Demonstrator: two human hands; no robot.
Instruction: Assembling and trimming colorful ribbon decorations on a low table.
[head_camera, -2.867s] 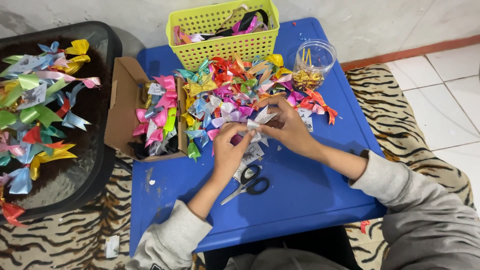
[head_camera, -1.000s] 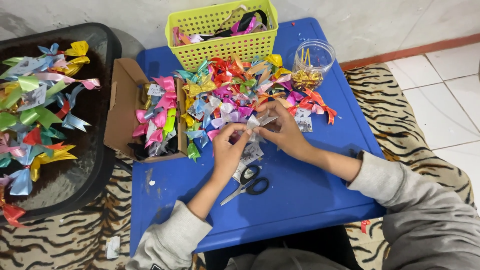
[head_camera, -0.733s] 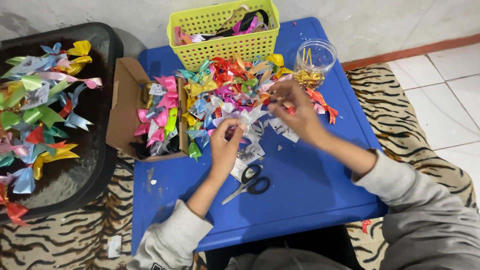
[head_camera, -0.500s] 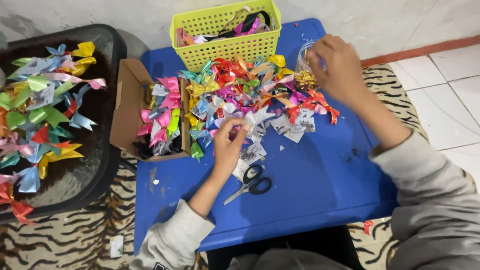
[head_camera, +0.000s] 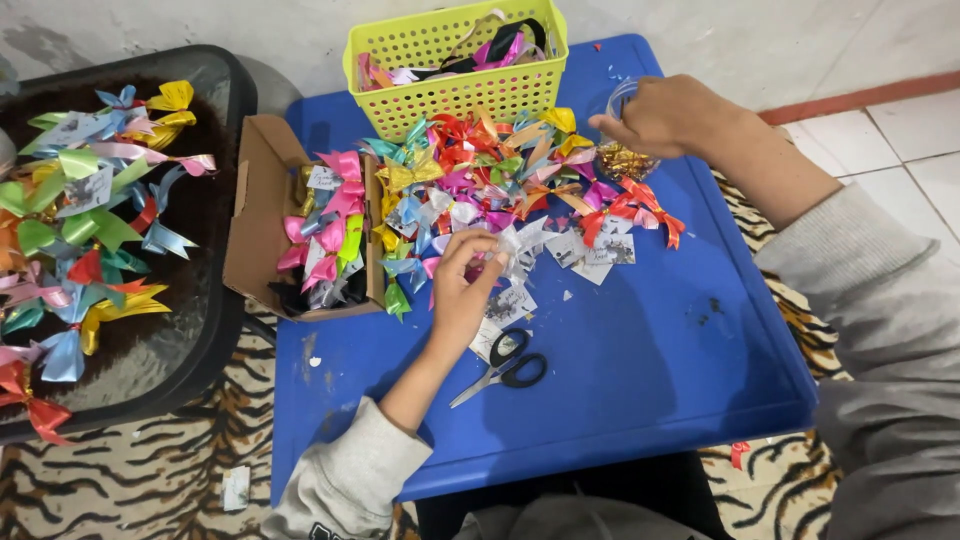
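Note:
My left hand (head_camera: 465, 285) pinches a small silver-white ribbon bow (head_camera: 512, 248) with a paper tag, just in front of a heap of coloured ribbon bows (head_camera: 480, 175) on the blue table (head_camera: 620, 370). My right hand (head_camera: 665, 115) is over the clear glass jar (head_camera: 622, 155) of small gold pieces at the table's far right, fingertips at its mouth. Whether they pinch anything is hidden. Black-handled scissors (head_camera: 505, 365) lie near my left wrist.
A yellow plastic basket (head_camera: 455, 75) stands at the back. An open cardboard box (head_camera: 270, 220) holds pink and green bows at the left. A dark tray table (head_camera: 200, 330) with several finished bows stands further left. Loose paper tags (head_camera: 595, 255) lie beside the heap.
My right hand has left the bow and moved up and right to the glass jar. My left hand stays in place, still holding the silver bow.

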